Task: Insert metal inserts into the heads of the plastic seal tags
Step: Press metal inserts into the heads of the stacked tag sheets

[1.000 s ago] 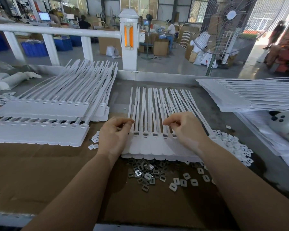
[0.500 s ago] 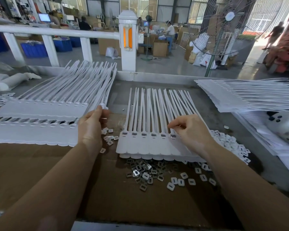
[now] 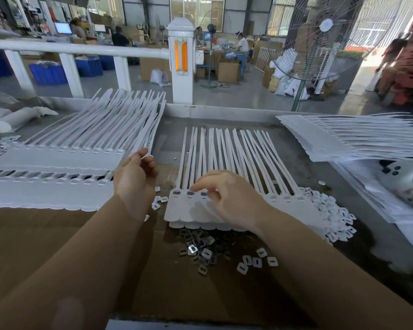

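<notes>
The right hand (image 3: 234, 198) curls its grip down on the heads of the plastic seal tags (image 3: 224, 177), fingertips pinched at the third or fourth head; whether an insert sits between them cannot be told. Left of it, the left hand (image 3: 135, 177) is raised, fingers loosely curled, seemingly holding small white pieces. Just nearer than the tags' flat ends lie the metal inserts (image 3: 196, 244) on the desk (image 3: 105, 270). Further left lie stacked tag sheets (image 3: 57, 158).

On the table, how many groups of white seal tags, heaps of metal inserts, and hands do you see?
Groups of white plastic seal tags: 4 (far left, near left, centre, right)
Heaps of grey metal inserts: 1
Bare hands: 2 (left hand, right hand)
Total: 7
</notes>
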`<state>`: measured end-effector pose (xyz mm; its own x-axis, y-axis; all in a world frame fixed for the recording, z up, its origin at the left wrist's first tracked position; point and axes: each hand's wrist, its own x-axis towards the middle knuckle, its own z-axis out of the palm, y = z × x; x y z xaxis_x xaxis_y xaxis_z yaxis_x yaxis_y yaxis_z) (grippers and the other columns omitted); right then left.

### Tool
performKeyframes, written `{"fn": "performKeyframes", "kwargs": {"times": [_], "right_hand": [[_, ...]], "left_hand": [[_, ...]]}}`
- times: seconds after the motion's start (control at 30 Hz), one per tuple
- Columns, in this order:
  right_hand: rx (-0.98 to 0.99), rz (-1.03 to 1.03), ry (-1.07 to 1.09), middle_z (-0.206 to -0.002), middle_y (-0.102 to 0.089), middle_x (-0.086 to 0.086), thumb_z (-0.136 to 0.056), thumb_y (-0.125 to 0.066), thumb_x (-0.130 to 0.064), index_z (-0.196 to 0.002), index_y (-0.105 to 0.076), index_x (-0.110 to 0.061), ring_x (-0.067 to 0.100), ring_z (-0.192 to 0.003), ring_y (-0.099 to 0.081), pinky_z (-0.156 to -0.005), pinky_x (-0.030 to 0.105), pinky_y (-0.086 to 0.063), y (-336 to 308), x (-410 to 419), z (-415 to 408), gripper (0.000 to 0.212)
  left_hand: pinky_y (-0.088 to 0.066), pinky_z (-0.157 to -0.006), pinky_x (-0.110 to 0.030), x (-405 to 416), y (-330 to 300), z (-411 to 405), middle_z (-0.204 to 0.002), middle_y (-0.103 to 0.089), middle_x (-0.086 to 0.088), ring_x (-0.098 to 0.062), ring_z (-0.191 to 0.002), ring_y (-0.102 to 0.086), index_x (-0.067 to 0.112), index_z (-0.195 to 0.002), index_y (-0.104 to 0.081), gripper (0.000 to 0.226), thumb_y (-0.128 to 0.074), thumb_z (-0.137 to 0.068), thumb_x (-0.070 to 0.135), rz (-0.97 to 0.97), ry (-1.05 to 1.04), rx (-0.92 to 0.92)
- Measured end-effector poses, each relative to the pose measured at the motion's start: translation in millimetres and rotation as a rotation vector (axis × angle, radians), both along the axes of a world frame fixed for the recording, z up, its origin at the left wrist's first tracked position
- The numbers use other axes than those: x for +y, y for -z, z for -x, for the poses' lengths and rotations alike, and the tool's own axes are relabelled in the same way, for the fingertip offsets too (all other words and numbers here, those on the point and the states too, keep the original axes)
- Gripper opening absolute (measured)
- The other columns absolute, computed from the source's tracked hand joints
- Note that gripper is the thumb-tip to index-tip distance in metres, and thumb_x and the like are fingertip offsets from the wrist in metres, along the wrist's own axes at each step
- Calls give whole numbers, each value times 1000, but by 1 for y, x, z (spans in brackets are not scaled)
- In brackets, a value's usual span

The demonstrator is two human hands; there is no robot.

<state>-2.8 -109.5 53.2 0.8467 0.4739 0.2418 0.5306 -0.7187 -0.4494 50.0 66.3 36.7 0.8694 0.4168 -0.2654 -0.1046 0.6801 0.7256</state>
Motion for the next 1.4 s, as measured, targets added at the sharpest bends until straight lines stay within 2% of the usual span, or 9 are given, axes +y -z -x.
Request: {"fn": "performKeyframes", "kwargs": {"times": [0.13, 0.4, 0.5, 0.6, 0.73, 0.9, 1.13, 1.23, 1.4], "right_hand": [[12, 24, -106, -137, -50, -2, -91, -44, -1, -133, -50, -22, 13, -127, -38, -107, 28, -25, 0, 23, 6, 48], [-20, 89, -46, -119, -59, 8, -89, -44, 1, -123, -55, -11, 23, -116, -46, -98, 38, -38, 6, 33, 0, 38], [-29, 73, 19, -128, -56, 3, -91, -49, -4, -129, -53, -14, 19, -124, -43, -105, 37, -34, 9, 20, -5, 39], [-15, 23, 92, -132, -54, -2, -93, -48, -4, -130, -52, -18, 13, -126, -43, -108, 30, -31, 9, 4, -10, 40], [0, -78, 172, -123, -59, -4, -94, -48, -6, -122, -58, -18, 6, -109, -52, -101, 25, -39, 4, -14, -13, 33], [-10, -158, 290, -114, -64, -3, -93, -51, -7, -114, -64, -17, 3, -95, -54, -88, 15, -41, 1, -41, -18, 27], [-21, -165, 435, -101, -69, -3, -91, -55, -7, -102, -70, -16, 5, -84, -59, -73, 8, -39, 9, -74, -18, 22], [-26, -111, 437, -96, -68, -5, -90, -55, -7, -97, -72, -18, 3, -80, -58, -69, 7, -40, 12, -78, -14, 21], [-33, -25, 371, -93, -62, -5, -89, -52, 2, -86, -72, -19, 10, -80, -56, -69, 18, -43, 16, -73, -7, 29]], "left_hand": [[-40, -40, -14, -16, -14, -2, -52, -50, 3, -4, -37, -46, 10, -77, -56, 22, -46, -97, 11, 195, 37, 5], [-43, -46, -13, -17, -16, 8, -63, -50, 3, -5, -51, -47, 10, -82, -57, 21, -45, -98, 13, 278, 88, 12], [-46, -58, -17, -4, -9, 15, -70, -58, 0, -8, -60, -53, 9, -86, -64, 14, -52, -94, 10, -424, 175, 76], [-41, -53, -14, 15, 1, 24, -75, -66, 2, -3, -63, -58, 15, -86, -71, 11, -64, -84, 6, -1185, 312, 140], [-41, -50, -16, 25, 4, 28, -72, -68, 7, -3, -63, -60, 21, -77, -74, 12, -70, -78, 9, -1525, 467, 156], [-42, -53, -14, 27, 4, 29, -63, -63, 20, 0, -62, -61, 25, -74, -74, 6, -77, -75, 20, -1673, 555, 89], [-32, -50, -11, 25, 7, 26, -71, -61, 12, 2, -61, -51, 23, -80, -76, 8, -70, -81, 17, -1853, 384, 142], [-40, -46, -12, 12, 12, 27, -74, -63, 9, -5, -60, -57, 21, -89, -74, 12, -63, -87, 15, -1721, 256, 93], [-39, -76, -22, -21, 24, 35, -105, -67, 0, -9, -86, -53, 16, -112, -67, 24, -51, -94, 20, -1496, 126, 29]]}}
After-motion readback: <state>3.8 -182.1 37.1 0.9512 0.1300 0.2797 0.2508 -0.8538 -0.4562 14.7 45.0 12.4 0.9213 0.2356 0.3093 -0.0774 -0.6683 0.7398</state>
